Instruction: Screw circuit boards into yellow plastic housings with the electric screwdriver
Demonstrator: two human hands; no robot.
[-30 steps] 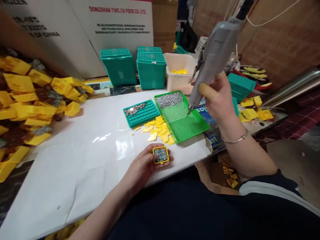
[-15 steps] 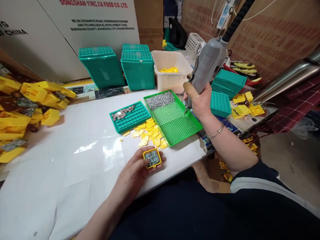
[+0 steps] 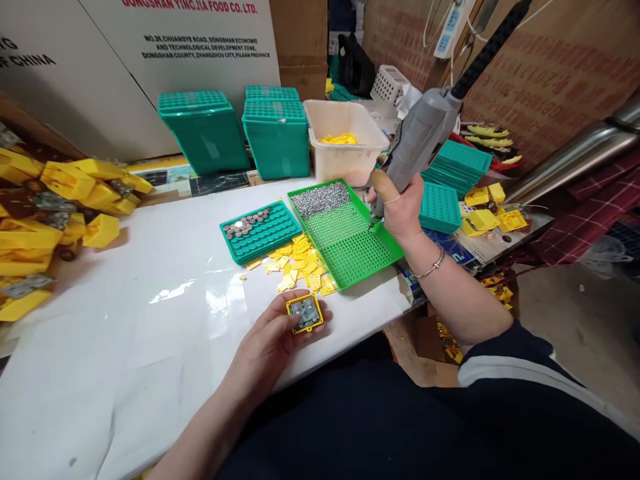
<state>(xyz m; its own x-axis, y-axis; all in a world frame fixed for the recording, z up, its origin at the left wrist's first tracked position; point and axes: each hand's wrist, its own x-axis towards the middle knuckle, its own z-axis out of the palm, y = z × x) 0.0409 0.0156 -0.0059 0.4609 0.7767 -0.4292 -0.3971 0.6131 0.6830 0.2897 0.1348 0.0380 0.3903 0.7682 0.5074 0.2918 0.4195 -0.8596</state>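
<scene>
My left hand [image 3: 275,327] is closed round a small square yellow casing [image 3: 305,313] with a circuit board inside, held above the white tabletop near its front edge. In my right hand [image 3: 400,203] is a grey electric screwdriver [image 3: 420,137], gripped with its bit pointing down over the right side of the green perforated tray [image 3: 345,260]. A heap of small silver screws [image 3: 320,199] fills the far end of that tray. Between the casing and the tray lie loose flat yellow plastic pieces [image 3: 300,263].
A teal tray [image 3: 270,237] with round metal cells [image 3: 245,223] stands left of the green tray. Teal tray stacks [image 3: 275,140] and a translucent bin [image 3: 345,160] line the back. Yellow housings [image 3: 75,193] pile up at left; more teal trays [image 3: 440,207] sit at right.
The screwdriver's upper end has leaned a little to the right, while its bit stays over the green tray. My left hand and the casing have hardly moved.
</scene>
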